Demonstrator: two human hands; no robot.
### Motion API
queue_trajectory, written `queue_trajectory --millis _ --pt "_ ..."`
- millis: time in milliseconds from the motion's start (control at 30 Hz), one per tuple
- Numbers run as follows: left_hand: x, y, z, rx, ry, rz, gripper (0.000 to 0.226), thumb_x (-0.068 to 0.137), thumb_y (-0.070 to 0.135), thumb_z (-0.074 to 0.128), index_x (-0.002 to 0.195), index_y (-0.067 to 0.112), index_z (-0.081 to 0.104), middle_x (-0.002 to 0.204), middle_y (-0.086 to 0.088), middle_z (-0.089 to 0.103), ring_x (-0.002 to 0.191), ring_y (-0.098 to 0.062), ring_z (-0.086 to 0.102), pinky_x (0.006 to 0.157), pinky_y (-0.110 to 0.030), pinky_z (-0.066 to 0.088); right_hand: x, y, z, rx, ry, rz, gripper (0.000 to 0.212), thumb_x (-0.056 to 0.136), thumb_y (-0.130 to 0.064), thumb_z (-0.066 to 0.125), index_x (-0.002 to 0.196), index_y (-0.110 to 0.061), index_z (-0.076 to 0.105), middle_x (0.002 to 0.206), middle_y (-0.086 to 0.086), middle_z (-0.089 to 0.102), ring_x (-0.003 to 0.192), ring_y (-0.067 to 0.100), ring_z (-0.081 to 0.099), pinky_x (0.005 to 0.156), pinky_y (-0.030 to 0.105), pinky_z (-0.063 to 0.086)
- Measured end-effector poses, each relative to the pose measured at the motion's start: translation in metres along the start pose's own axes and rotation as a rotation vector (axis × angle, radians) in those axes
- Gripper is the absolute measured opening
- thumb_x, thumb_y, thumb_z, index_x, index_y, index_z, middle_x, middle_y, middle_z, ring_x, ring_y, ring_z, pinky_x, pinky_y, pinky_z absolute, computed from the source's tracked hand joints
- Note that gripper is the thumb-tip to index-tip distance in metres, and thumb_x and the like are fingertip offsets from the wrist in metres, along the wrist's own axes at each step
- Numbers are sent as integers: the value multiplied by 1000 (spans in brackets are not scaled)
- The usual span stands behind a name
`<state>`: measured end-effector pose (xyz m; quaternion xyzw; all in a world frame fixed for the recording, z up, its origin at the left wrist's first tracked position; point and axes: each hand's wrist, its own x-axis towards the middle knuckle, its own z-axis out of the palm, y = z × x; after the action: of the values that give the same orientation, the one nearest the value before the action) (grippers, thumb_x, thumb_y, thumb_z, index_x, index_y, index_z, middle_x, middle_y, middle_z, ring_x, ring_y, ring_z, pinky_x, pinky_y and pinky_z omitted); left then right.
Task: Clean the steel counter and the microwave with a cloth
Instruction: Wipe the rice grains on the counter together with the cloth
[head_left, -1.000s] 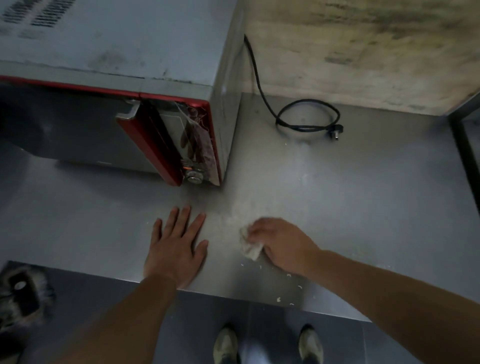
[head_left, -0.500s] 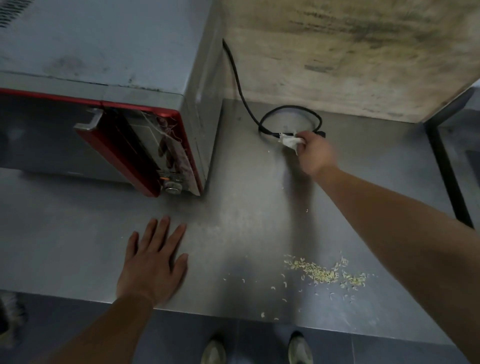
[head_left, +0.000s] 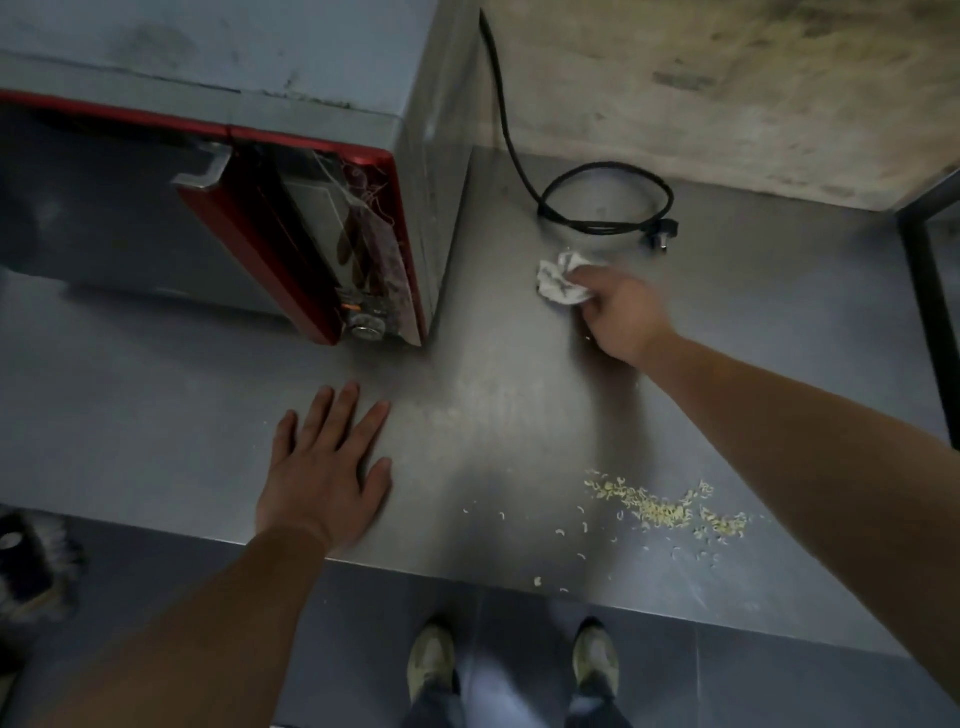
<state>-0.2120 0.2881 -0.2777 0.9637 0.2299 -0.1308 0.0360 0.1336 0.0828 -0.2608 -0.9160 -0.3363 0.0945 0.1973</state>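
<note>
A grey microwave (head_left: 218, 62) with a red-trimmed door stands at the back left of the steel counter (head_left: 156, 415). My right hand (head_left: 623, 317) is shut on a crumpled white cloth (head_left: 558, 283), pressed on the counter to the right of the microwave, just in front of the coiled cord. My left hand (head_left: 324, 467) lies flat on the counter near the front edge, fingers spread, holding nothing. A patch of pale crumbs (head_left: 665, 509) lies near the front edge under my right forearm.
The microwave's black power cord (head_left: 608, 208) loops on the counter by the stained back wall, its plug (head_left: 662, 231) loose. A dark frame post (head_left: 930, 291) borders the counter's right side. My shoes (head_left: 431, 670) show on the tiled floor below.
My right hand swept the cloth from the front edge to the cord, then drew back a little toward me. The crumb patch came into sight. My left hand stayed flat.
</note>
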Motion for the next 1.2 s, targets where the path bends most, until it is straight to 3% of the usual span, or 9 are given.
queue_trajectory --millis 267,367,433,500,633,833,1000,1200 --pt "1 -1 3 12 4 -2 68 93 60 11 158 40 3 167 4 -5 154 -21 -3 122 -49 4 -148 -40 14 12 -25 -9 41 83 -6 61 117 -26 72 128 -5 66 119 18 59 105 28 39" --pt "0 0 2 5 4 -9 69 93 60 13 158 39 7 167 4 -1 154 -22 1 121 -49 7 -192 -51 12 65 -77 -75 38 79 -17 52 105 -30 76 117 -12 71 106 9 65 94 25 52" --pt "0 1 0 -1 5 -8 69 93 60 13 158 39 8 167 3 1 154 -22 2 122 -49 7 -198 -49 3 112 -79 -94 37 78 -19 49 101 -29 77 111 -12 72 98 6 67 90 16 49" --pt "1 0 0 -6 6 -5 69 93 60 12 158 39 8 167 4 0 154 -21 1 122 -49 7 -184 -41 -12 143 6 -25 33 81 -12 55 102 -25 77 111 -8 73 97 6 64 92 8 40" --pt "1 0 1 -7 10 -5 68 93 61 9 158 41 2 167 5 -5 154 -20 -4 122 -48 3 -115 -7 -47 233 239 256 32 85 -2 59 106 -20 75 106 1 74 92 20 68 84 22 47" --pt "-2 0 2 -4 16 -7 68 93 60 12 158 41 3 167 4 -4 154 -20 -3 123 -48 5 -42 29 -51 152 224 355 27 91 -14 53 110 -19 71 109 8 73 102 29 66 81 27 45" --pt "2 0 4 -4 18 -2 68 93 60 15 158 40 5 166 5 -3 154 -20 -1 122 -49 6 7 16 -30 77 245 457 28 94 -20 49 113 -11 67 113 15 69 106 35 62 82 31 45" --pt "1 -2 5 6 22 10 68 94 60 16 158 40 3 167 4 -3 154 -20 -4 123 -48 5 54 -10 -13 168 362 624 31 98 -27 46 114 -6 62 122 17 63 115 34 58 89 36 45"
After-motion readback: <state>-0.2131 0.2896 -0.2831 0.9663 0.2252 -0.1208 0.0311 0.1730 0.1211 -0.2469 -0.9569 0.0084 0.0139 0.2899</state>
